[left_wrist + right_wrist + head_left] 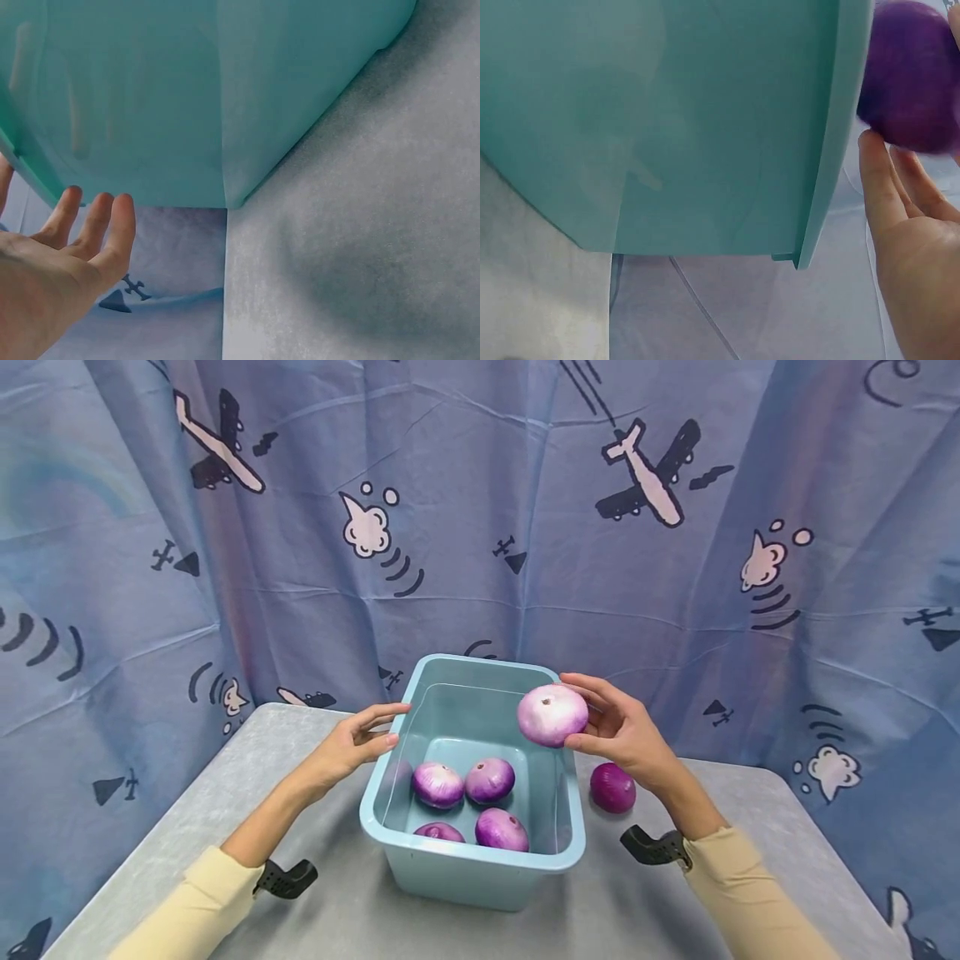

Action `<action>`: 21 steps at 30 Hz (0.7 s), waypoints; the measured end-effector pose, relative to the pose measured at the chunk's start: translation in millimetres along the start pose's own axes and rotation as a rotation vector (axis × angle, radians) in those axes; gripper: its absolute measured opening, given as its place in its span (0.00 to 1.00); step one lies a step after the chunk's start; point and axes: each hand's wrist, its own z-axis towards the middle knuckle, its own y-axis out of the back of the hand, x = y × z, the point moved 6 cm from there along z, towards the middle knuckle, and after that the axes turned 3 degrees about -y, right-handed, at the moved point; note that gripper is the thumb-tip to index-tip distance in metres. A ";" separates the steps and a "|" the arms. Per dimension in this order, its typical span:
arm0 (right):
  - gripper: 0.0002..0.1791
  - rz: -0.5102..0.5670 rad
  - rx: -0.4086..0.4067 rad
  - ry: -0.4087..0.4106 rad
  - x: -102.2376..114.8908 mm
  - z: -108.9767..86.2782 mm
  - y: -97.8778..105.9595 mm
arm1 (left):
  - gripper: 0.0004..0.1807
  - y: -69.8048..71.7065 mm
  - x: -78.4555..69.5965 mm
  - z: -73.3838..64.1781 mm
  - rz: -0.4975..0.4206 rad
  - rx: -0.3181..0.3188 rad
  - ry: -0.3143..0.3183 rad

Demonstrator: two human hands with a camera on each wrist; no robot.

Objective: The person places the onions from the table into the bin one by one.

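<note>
A light blue plastic bin [480, 858] stands on the table with several red onions in it, among them one onion [438, 785] at the left and another onion [502, 829] near the front. Above the bin's right rim, my right hand [626, 727] grips a pale purple-and-white onion [552, 716] between thumb and fingers. In the right wrist view that onion [911, 79] appears dark purple, held just past the rim. My left hand [348, 747] is at the left rim, its fingers loosely extended and fingertips right at the edge. The left wrist view shows these fingers [120, 229] beside the bin's outer wall.
A darker red onion [612, 787] lies on the grey table [300, 860] to the right of the bin, below my right hand. Behind the table hangs a blue curtain [465, 527] printed with airplanes. Both wrists wear black bands [285, 880].
</note>
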 end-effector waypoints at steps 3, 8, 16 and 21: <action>0.40 0.008 0.003 -0.005 -0.1 -2.8 1.1 | 0.28 -0.4 0.1 0.4 0.009 -0.001 -0.002; 0.31 -0.049 -0.064 -0.030 -4.2 -13.0 12.9 | 0.28 -0.1 0.2 -0.3 0.014 -0.008 0.009; 0.23 -0.192 -0.162 -0.156 -32.4 -42.0 40.2 | 0.28 -0.4 -0.5 -0.8 0.008 -0.008 0.017; 0.24 -0.235 -0.180 -0.201 -52.4 -60.9 55.4 | 0.28 -0.5 0.5 -0.7 0.008 -0.006 0.019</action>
